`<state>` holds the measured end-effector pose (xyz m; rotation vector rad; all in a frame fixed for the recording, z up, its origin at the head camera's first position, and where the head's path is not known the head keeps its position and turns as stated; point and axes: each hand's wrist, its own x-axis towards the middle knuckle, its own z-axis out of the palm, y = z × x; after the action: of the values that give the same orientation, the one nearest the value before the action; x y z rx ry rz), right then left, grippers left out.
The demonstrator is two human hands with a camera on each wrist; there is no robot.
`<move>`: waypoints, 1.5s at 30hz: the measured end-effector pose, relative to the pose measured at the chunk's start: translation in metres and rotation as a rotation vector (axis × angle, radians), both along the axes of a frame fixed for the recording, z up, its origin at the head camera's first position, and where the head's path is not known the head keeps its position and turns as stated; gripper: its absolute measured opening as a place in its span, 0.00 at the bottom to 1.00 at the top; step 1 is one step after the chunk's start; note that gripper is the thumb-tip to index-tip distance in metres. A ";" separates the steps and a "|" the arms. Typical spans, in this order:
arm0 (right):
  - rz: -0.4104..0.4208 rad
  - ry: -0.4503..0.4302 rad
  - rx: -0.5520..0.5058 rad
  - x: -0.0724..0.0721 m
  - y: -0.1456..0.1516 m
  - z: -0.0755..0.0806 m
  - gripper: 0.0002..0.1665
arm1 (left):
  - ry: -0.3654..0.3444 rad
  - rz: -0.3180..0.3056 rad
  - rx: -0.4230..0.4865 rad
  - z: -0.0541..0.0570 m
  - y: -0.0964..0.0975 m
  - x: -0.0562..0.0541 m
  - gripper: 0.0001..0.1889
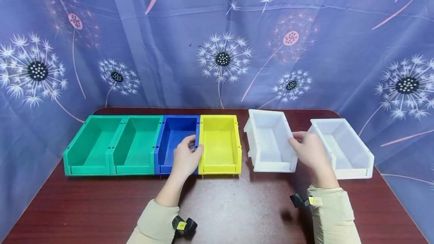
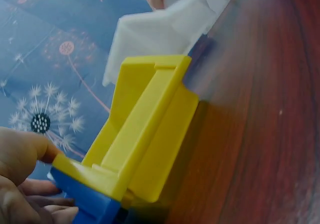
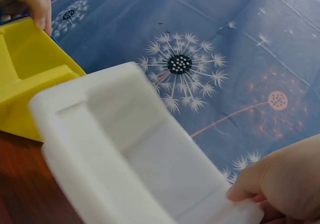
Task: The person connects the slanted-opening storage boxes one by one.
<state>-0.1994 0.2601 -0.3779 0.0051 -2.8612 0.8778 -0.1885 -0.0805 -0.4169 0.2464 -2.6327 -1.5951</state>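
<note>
My left hand (image 1: 185, 158) pinches the adjoining side walls of a blue storage bin (image 1: 166, 133) and a yellow storage bin (image 1: 218, 169). In the left wrist view its fingers reach into the blue bin, beside the yellow rim (image 2: 87, 176). My right hand (image 1: 310, 153) grips the right side wall of a white storage bin (image 1: 272, 166), thumb towards the front. That bin sits slightly turned, a gap away from the yellow one. The right wrist view shows the white bin's front (image 3: 100, 149) tilted, close beside the yellow bin (image 3: 37, 91).
Two green storage bins (image 1: 89, 170) stand side by side against the blue bin's left. Another white bin (image 1: 352, 174) stands right of my right hand, partly hidden by it. The dark red wooden table (image 1: 84, 206) meets a blue dandelion-print curtain (image 1: 162, 67) behind.
</note>
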 end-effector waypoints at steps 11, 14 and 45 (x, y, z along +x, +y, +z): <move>-0.156 0.146 -0.117 0.000 -0.021 -0.001 0.19 | 0.030 -0.011 0.037 -0.006 -0.006 -0.004 0.26; -0.187 0.149 -0.150 -0.001 -0.025 -0.001 0.18 | 0.024 -0.009 0.037 -0.004 -0.005 -0.004 0.26; -0.261 0.270 -0.109 0.000 -0.035 -0.002 0.18 | 0.004 -0.023 0.026 0.000 -0.001 0.001 0.26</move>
<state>-0.1997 0.2252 -0.3797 -0.2371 -2.4908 0.9006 -0.1876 -0.0813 -0.4165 0.2150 -2.6234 -1.6354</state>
